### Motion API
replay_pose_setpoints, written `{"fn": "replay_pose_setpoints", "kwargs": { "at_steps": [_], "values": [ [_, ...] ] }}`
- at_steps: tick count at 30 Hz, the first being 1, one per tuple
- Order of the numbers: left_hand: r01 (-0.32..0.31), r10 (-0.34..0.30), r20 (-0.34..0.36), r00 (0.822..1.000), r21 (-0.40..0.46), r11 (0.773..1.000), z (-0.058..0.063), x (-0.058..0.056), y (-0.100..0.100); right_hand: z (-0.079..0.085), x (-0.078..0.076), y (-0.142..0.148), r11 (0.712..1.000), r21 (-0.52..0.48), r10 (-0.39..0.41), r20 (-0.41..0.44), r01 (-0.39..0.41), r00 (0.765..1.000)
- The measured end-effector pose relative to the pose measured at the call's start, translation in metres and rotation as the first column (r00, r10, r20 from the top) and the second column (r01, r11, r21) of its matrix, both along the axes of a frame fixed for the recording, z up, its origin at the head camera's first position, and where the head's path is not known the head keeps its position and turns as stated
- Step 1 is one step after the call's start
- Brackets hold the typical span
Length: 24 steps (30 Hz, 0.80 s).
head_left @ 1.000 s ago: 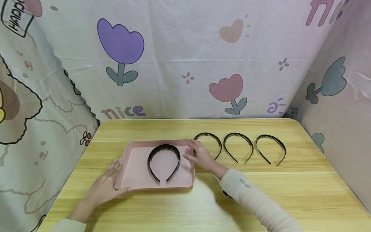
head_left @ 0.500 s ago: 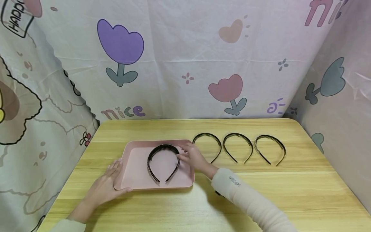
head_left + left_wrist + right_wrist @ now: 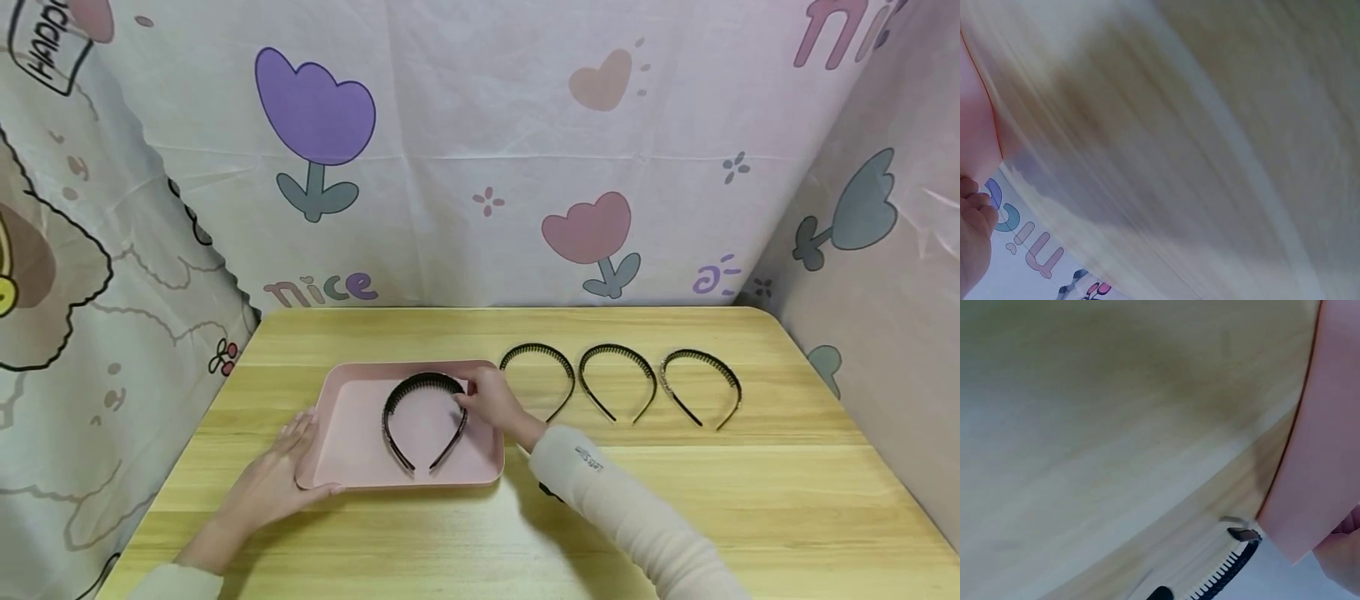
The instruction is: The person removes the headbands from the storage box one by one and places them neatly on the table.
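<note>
A shallow pink tray (image 3: 352, 429) lies on the wooden table. Inside it is a black toothed headband (image 3: 387, 417), its open ends toward the person; it looks thicker than the others, and I cannot tell if several are stacked. The right hand (image 3: 495, 404) reaches over the tray's right rim and pinches the headband's upper right side, with its fingertips partly hidden. The left hand (image 3: 273, 475) rests along the tray's left rim, fingers straight and thumb at the front edge. Both wrist views catch only a little of each hand beside the tray wall (image 3: 1329, 425).
Three more black headbands lie in a row right of the tray: one near it (image 3: 536, 346), a middle one (image 3: 617, 348) and a far right one (image 3: 701, 354). A printed cloth (image 3: 465, 108) hangs behind and beside the table (image 3: 600, 533).
The right hand has moved left from the tray's right rim to the headband inside, and its fingers have closed on the band's side. The left hand and tray have stayed put.
</note>
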<state>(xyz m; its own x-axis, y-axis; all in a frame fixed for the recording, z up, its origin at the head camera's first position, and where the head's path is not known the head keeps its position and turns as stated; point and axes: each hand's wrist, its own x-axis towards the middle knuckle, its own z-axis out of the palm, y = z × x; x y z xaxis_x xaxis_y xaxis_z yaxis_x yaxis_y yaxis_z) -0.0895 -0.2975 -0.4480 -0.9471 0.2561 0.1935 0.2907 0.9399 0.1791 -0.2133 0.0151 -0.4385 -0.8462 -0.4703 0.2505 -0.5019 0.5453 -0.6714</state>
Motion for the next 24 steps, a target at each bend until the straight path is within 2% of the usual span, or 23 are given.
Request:
{"fn": "replay_pose_setpoints", "kwargs": {
  "at_steps": [9,15,24],
  "values": [
    [0.010,-0.010,-0.005,1.000,0.007,1.000,0.001,0.000,0.001,0.004,0.002,-0.004,0.999,0.030,-0.038,0.072,0.036,0.997],
    [0.007,-0.007,-0.008,1.000,0.006,1.000,0.001,0.000,0.000,0.004,0.000,-0.010,0.992,0.094,-0.088,0.065,0.082,0.994],
    [0.004,-0.004,-0.009,1.000,0.008,1.000,-0.002,0.000,-0.001,0.006,0.001,-0.012,0.985,0.141,-0.106,0.061,0.097,0.992]
  ]
}}
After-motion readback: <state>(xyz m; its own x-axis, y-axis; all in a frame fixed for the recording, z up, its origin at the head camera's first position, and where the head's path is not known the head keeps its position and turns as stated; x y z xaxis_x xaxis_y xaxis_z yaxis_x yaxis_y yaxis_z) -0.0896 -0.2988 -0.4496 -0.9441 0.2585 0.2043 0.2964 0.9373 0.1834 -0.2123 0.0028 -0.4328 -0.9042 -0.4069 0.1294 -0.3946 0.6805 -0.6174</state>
